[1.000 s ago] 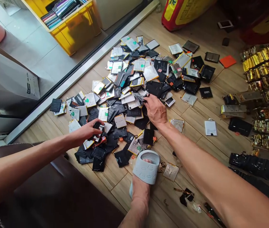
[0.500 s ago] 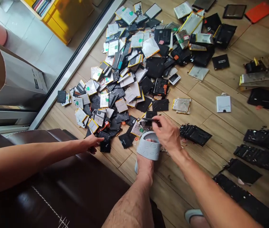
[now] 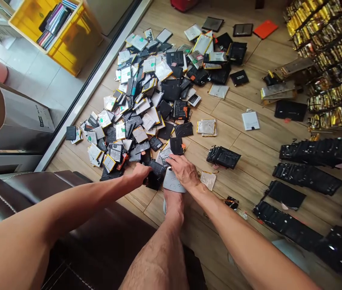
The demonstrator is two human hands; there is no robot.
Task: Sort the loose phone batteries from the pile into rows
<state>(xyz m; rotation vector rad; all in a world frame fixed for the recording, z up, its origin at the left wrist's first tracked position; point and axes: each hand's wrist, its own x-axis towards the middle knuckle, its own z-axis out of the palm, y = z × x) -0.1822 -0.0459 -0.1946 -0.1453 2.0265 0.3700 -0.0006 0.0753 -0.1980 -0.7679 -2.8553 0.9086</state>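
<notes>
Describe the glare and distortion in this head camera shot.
Head view: soft, even light, no hard shadows; white glints on the black phone batteries; glare on the gold rows at upper right; wide-angle stretching at the edges, bulging the leather sofa; no marked blur.

Thing: a flat black phone battery
Spot: touching the left fingers
Others: many phone batteries, in a big heap past the fingers

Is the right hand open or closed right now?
Open: the right hand is spread flat, palm down, with nothing visible in its grip.
</notes>
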